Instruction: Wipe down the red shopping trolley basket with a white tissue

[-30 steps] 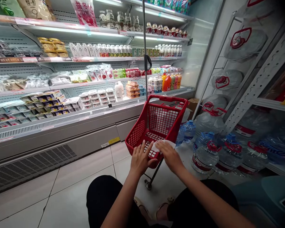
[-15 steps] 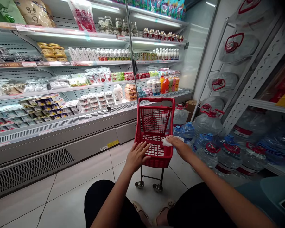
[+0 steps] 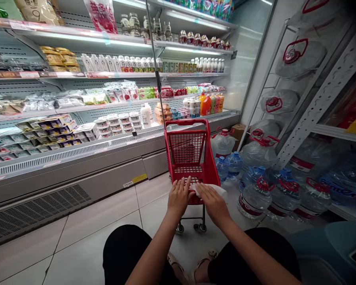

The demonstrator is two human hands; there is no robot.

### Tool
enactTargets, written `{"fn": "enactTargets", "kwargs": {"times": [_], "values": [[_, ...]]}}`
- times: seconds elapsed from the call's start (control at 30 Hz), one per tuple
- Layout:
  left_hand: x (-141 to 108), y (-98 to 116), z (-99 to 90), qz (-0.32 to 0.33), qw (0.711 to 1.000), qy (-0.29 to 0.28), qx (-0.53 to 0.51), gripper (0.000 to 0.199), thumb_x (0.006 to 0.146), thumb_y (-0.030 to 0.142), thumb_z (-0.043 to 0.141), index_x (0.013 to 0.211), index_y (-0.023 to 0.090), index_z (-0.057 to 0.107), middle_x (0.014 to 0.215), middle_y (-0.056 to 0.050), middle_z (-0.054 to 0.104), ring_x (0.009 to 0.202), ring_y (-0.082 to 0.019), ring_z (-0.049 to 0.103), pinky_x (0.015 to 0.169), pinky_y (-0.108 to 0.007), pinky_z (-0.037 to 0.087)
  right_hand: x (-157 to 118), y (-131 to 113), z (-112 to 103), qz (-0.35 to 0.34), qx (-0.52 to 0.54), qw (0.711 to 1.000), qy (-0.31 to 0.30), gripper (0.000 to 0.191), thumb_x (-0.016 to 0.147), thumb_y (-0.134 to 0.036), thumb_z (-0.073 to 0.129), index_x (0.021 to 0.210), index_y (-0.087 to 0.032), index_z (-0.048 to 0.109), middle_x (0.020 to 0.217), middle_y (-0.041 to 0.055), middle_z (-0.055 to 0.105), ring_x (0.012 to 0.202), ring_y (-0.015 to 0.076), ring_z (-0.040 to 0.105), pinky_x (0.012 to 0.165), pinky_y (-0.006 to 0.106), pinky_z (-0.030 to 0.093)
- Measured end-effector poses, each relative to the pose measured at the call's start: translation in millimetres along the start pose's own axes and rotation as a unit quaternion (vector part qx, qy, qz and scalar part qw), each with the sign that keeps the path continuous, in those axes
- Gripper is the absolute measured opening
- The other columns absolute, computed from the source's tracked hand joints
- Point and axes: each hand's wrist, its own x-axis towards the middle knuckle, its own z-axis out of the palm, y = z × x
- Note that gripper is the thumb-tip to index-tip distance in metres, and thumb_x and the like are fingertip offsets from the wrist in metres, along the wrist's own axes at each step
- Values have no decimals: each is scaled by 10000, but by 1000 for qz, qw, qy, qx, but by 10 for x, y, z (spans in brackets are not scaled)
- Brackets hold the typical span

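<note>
A small red plastic shopping cart (image 3: 190,147) on metal legs with casters stands in front of my knees. My left hand (image 3: 179,196) lies on the near left part of its rim, fingers stretched out and holding nothing. A thin white cloth or tissue (image 3: 218,191) is under my right hand (image 3: 213,201), which presses it on the near rim with the fingers together. The cloth's end sticks out to the right. Both hands are close together, and they hide most of the near rim.
An open refrigerated display case (image 3: 115,158) with dairy goods and drinks runs along the left and back. Large water bottles (image 3: 255,200) stand on the floor at right, beside a white metal rack (image 3: 314,95). A blue-grey object (image 3: 323,245) is at lower right.
My right hand has moved left and nearer with the cloth, from the cart's right side to its near rim. The cart has turned slightly, and my left hand has shifted right.
</note>
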Motion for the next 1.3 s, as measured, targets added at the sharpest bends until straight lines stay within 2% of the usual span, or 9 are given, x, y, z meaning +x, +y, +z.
{"fn": "enactTargets", "kwargs": {"times": [0.1,0.2,0.3,0.47,0.67,0.87,1.0,1.13,1.3], "values": [[-36,120,-30,1,1000,5,4,702,1055,310,457,1668,154,153,1594,-142,484,1446,-241,499,1219,-424,373,70,-169,58,-17,6,1000,13,683,928,8,371,1595,-135,387,1539,99,552,1415,225,529,1184,436,450],[-74,65,-107,58,998,8,-11,758,1038,306,488,1675,186,96,1671,-96,365,1493,-211,432,1225,-385,366,-24,-24,-42,-32,15,999,1,716,930,7,361,1620,-183,339,1561,68,531,1434,210,506,1192,443,443],[-107,-111,-162,109,994,12,-14,687,1044,373,519,1651,237,228,1700,-54,308,1530,-210,369,1251,-394,337,-215,350,-230,-11,8,1000,-7,779,920,28,308,1645,-252,273,1573,35,518,1459,201,475,1206,468,420],[-107,-252,-75,86,996,34,10,479,1052,354,532,1515,236,493,1661,-67,395,1530,-241,371,1261,-433,332,-383,735,-308,54,1,999,10,818,918,37,260,1658,-310,214,1601,14,480,1494,207,425,1229,490,387],[10,-108,52,68,997,29,33,455,1045,225,515,1500,218,516,1493,-98,604,1348,-249,587,1233,-454,375,-289,739,-87,125,78,989,14,830,912,36,208,1662,-320,187,1654,1,401,1551,180,308,1216,442,419],[231,94,101,96,995,27,22,276,1007,106,497,1221,155,663,1251,-99,741,1154,-216,697,1270,-449,316,-194,1097,-15,133,110,985,8,809,910,6,240,1651,-318,241,1648,10,415,1554,182,300,1243,475,377],[247,333,140,107,994,29,15,340,1039,169,463,1349,131,598,1353,-128,697,1265,-221,647,1240,-438,351,-157,1286,33,170,121,978,19,732,949,-40,239,1634,-288,313,1612,40,471,1540,192,334,1241,485,379],[123,572,77,125,991,39,-6,591,1043,271,447,1603,125,327,1632,-150,428,1495,-252,427,1250,-440,312,-170,1207,37,196,117,973,33,670,984,-78,243,1622,-256,348,1569,83,521,1519,211,380,1224,498,400],[-10,790,-85,151,987,24,-56,812,944,208,492,1667,130,130,1734,-118,160,1599,-252,182,1296,-431,204,-319,620,47,150,102,982,54,652,1014,-117,289,1650,-259,265,1588,96,496,1500,235,417,1217,529,403]]}}
